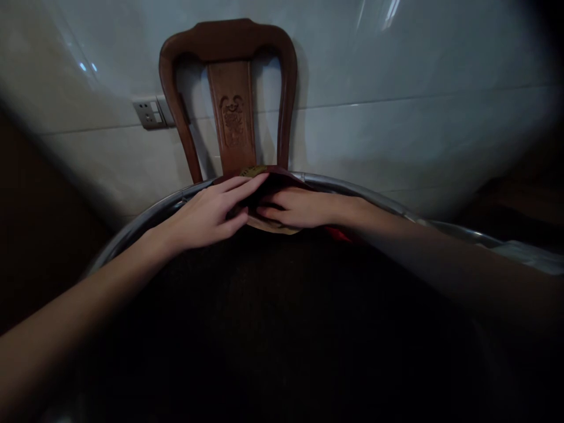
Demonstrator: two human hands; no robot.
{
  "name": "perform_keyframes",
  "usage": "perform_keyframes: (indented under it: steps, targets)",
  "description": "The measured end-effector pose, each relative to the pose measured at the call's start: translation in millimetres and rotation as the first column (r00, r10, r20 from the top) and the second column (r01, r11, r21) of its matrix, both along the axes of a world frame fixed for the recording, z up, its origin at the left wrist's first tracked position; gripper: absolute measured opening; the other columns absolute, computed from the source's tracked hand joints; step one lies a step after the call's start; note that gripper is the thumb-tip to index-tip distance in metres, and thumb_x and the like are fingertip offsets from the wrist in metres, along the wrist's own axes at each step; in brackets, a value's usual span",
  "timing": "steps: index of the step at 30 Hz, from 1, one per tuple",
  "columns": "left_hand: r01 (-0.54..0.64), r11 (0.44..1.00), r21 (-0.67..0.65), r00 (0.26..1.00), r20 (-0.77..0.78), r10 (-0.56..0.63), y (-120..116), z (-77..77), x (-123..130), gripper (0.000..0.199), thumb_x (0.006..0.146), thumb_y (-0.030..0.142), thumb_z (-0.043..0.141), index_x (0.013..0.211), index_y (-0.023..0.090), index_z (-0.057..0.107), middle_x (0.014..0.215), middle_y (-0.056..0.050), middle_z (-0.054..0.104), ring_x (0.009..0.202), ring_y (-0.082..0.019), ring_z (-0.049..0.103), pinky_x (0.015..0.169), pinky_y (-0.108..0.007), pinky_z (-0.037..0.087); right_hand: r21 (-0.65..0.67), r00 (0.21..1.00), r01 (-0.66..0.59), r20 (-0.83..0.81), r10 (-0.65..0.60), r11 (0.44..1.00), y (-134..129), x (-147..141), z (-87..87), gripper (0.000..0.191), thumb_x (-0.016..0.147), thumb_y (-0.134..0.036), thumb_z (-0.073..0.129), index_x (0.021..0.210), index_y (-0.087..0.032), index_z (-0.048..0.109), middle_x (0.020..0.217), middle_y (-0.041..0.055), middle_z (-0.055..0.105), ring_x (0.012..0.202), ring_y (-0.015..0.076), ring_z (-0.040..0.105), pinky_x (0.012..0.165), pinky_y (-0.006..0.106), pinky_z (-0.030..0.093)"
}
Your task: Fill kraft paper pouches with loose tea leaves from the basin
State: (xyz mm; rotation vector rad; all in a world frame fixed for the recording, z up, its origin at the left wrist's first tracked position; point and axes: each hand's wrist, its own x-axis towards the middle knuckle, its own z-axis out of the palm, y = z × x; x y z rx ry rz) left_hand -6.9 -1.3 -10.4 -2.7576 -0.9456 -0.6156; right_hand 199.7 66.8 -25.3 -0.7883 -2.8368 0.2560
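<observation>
A dark red bag (pixel 282 171) with a gold mark lies at the far rim of a dark round table (pixel 282 305), its mouth spread apart. My left hand (pixel 215 214) rests on the bag's left side with its fingers apart, the thumb near the opening. From the right, my right hand (pixel 299 207) reaches into the mouth; its fingertips are partly in shadow, and what they hold, if anything, cannot be made out. A pale tan edge (pixel 273 226) shows below the fingers. The bag's inside is too dark to see.
Behind the table stands a carved wooden chair (pixel 231 111) against a tiled wall (pixel 396 135). A wall socket (pixel 150 113) is left of the chair. Something bright red (pixel 339 235) lies by my right wrist, and clear plastic (pixel 529 255) is at the right edge.
</observation>
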Motion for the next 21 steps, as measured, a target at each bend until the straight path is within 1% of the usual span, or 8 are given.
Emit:
perform_keyframes:
  steps: [3,5,7,10,14,17,19,21]
  targets:
    - [-0.003,1.0,0.003,1.0,0.029,0.003,0.7,2.1,-2.0,0.06,0.089,0.023,0.042,0.146,0.015,0.025,0.134,-0.013,0.048,0.115,-0.023,0.052,0.099,-0.038,0.043,0.012,0.992,0.028,-0.124,-0.027,1.0,-9.9,2.0,15.7,0.03,0.086,-0.036,0.053,0.098,-0.012,0.066,0.088,0.008,0.066,0.077,0.0156,0.059,0.072,0.03,0.045]
    - [-0.015,1.0,0.006,0.999,0.051,0.014,1.3,3.7,-3.7,0.061,0.089,0.024,0.044,0.146,0.016,0.025,0.131,-0.012,0.051,0.113,-0.023,0.053,0.097,-0.038,0.044,-0.036,0.979,-0.017,-0.205,0.009,0.999,-21.9,2.6,27.6,0.022,0.078,-0.032,0.064,0.087,-0.013,0.067,0.076,0.0029,0.064,0.068,0.0121,0.058,0.065,0.027,0.044]
    - [-0.008,1.0,0.015,0.998,0.062,0.008,2.0,4.6,-5.0,0.063,0.087,0.024,0.046,0.146,0.017,0.026,0.132,-0.011,0.05,0.115,-0.024,0.053,0.098,-0.038,0.043,-0.168,0.97,-0.14,-0.222,0.101,0.976,-36.3,1.5,36.2,0.018,0.073,-0.03,0.069,0.082,-0.015,0.067,0.071,-0.0005,0.063,0.065,0.0099,0.058,0.063,0.024,0.044]
    - [0.009,1.0,0.022,0.998,0.056,-0.01,2.5,5.0,-5.7,0.063,0.086,0.023,0.046,0.146,0.017,0.026,0.135,-0.011,0.048,0.119,-0.024,0.05,0.1,-0.037,0.042,-0.405,0.962,-0.274,-0.133,0.24,0.872,-56.1,-5.8,37.4,0.014,0.071,-0.025,0.071,0.081,-0.015,0.067,0.073,-0.0021,0.065,0.066,0.0087,0.059,0.063,0.022,0.046]
    - [-0.005,1.0,0.016,0.999,0.049,0.004,1.6,5.3,-5.2,0.063,0.087,0.022,0.044,0.146,0.015,0.025,0.135,-0.011,0.048,0.117,-0.023,0.052,0.098,-0.036,0.043,-0.563,0.933,-0.264,0.058,0.356,0.783,-66.7,-22.9,14.6,0.016,0.073,-0.017,0.068,0.089,-0.014,0.067,0.074,-0.0012,0.066,0.067,0.009,0.06,0.065,0.021,0.046]
    - [-0.014,1.0,0.011,0.999,0.048,0.013,0.5,5.6,-4.8,0.063,0.087,0.022,0.044,0.146,0.016,0.024,0.136,-0.011,0.047,0.116,-0.023,0.052,0.098,-0.037,0.043,-0.484,0.941,-0.236,0.103,0.323,0.843,-65.7,-33.0,-13.9,0.03,0.08,-0.03,0.063,0.106,-0.015,0.065,0.094,0.0055,0.066,0.091,0.017,0.06,0.082,0.029,0.047]
    - [-0.022,1.0,-0.001,0.998,0.053,0.022,-0.1,5.7,-4.8,0.062,0.087,0.023,0.043,0.146,0.018,0.024,0.136,-0.01,0.047,0.113,-0.023,0.054,0.096,-0.036,0.045,-0.419,0.967,-0.17,0.103,0.233,0.892,-65.8,-36.8,-33.2,0.045,0.087,-0.046,0.052,0.12,-0.017,0.059,0.116,0.0112,0.058,0.111,0.0256,0.052,0.095,0.04,0.041]
    - [-0.028,1.0,-0.011,0.998,0.061,0.028,-0.7,5.6,-5.0,0.062,0.087,0.023,0.044,0.147,0.018,0.024,0.135,-0.01,0.048,0.111,-0.023,0.055,0.095,-0.035,0.045,-0.423,0.978,-0.08,0.142,0.153,0.903,-68.1,-39.4,-49.2,0.058,0.089,-0.059,0.036,0.131,-0.021,0.051,0.133,0.0139,0.044,0.125,0.0361,0.039,0.101,0.052,0.033]
